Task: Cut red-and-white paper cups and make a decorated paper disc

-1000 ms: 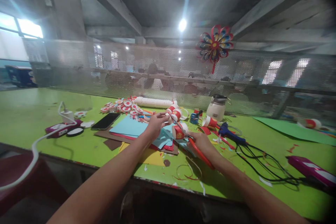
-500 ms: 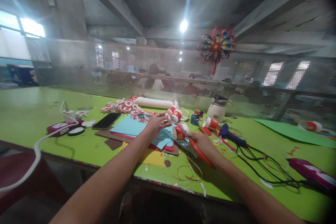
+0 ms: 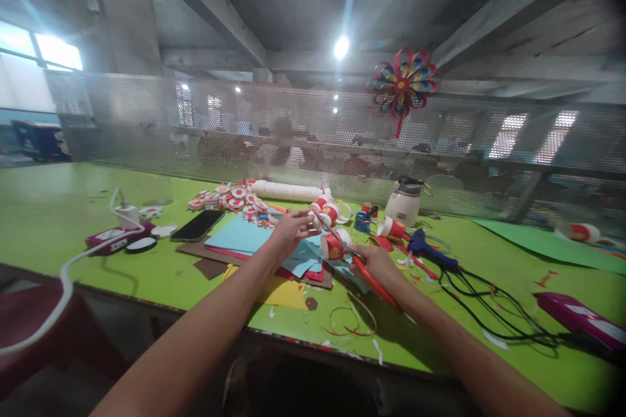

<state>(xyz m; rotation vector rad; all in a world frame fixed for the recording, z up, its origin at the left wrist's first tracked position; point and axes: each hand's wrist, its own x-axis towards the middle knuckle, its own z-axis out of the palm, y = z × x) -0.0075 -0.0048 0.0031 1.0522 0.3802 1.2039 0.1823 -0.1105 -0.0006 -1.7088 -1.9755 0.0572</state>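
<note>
Orange-handled scissors (image 3: 375, 281) are gripped in my right hand (image 3: 377, 264), their blades pointing up and left toward the other hand. My left hand (image 3: 292, 229) has its fingers curled on what looks like a white-and-red paper cup (image 3: 315, 222), partly hidden by the fingers and blades. The blade tips reach that cup; whether they are open on its edge is too small to tell. Just below the blades lies another red-and-white paper cup (image 3: 333, 245) on its side. More red printed cups (image 3: 330, 211) lie behind the blade tips.
Blue paper sheets (image 3: 235, 235) are under my left hand. A phone (image 3: 199, 226) and power strip (image 3: 120, 238) lie left, beside a heap of red-and-white discs (image 3: 229, 197). On the right are a glue gun (image 3: 430, 250), its cables, and a jug (image 3: 403, 203). Mesh panels (image 3: 303, 124) stand behind.
Both hands, the scissors and the cup stay almost in place. The right hand and the scissor handles have shifted very slightly; the whole view has moved a little.
</note>
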